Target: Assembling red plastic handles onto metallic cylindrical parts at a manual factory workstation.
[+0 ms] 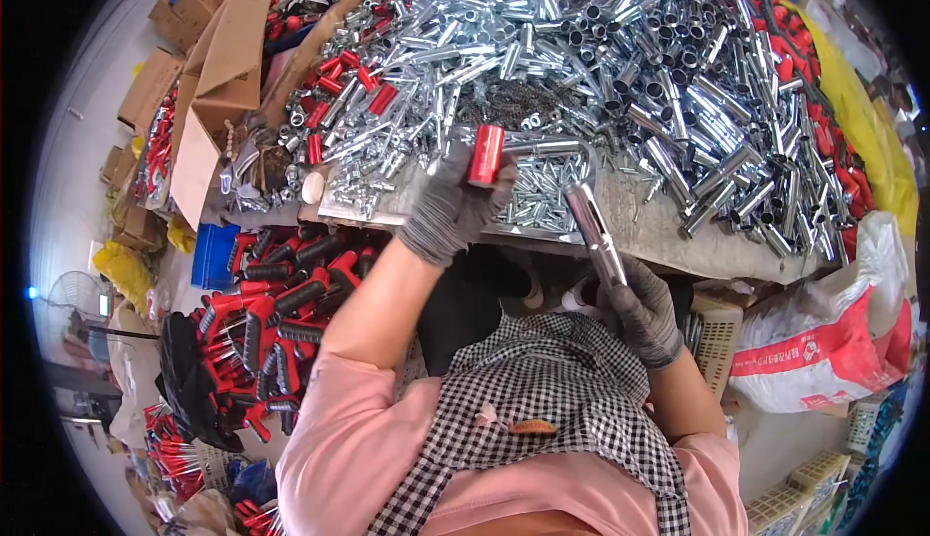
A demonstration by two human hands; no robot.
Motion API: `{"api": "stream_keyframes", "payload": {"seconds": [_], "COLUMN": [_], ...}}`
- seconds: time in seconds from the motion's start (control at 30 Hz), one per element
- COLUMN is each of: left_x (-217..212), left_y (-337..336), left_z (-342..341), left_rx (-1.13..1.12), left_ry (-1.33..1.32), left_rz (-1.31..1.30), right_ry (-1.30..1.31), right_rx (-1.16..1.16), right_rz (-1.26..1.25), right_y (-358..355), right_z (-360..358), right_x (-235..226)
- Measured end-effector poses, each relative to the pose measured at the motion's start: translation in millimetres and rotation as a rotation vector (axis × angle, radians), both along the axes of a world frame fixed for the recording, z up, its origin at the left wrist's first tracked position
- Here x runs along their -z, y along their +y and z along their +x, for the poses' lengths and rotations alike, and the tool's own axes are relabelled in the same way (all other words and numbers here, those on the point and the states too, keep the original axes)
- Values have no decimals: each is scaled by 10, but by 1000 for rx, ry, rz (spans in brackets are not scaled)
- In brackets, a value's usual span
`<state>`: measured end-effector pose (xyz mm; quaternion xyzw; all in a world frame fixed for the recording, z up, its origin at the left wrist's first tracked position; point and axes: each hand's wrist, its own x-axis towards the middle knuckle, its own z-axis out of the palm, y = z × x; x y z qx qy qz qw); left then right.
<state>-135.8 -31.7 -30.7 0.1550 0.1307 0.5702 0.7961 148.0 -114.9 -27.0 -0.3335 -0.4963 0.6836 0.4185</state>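
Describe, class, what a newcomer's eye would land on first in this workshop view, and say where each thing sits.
First comes the huge heap of shiny metal tubes covering the workbench across the top of the view. Next, the gloved left hand holds up a small red sleeve at the bench edge, while the gloved right hand grips a silver tube beside it. Lower left, a pile of red-and-black handles lies on the floor.

Your picture is bright, with soft daylight all over. The heap of shiny metal tubes [620, 61] throws back lots of little white sparkles. Dark shadow sits under the surface [668, 231], by your lap. The picture is round (like a fishbowl), so straight edges bend near the rim, and the corners are black. The middle looks sharp; the far edges get a bit fuzzy.
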Motion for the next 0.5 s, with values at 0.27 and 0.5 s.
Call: {"api": "stream_keyframes", "payload": {"seconds": [0.27, 0.5], "left_x": [-147, 53], "left_y": [-317, -339], "left_z": [551, 418], "left_rx": [-124, -143], "left_ry": [182, 388], "left_rz": [190, 337], "right_ry": [-15, 183], "right_rx": [-140, -346], "right_rz": [-107, -308], "right_y": [-76, -69], "right_z": [-128, -302], "right_x": [66, 173]}}
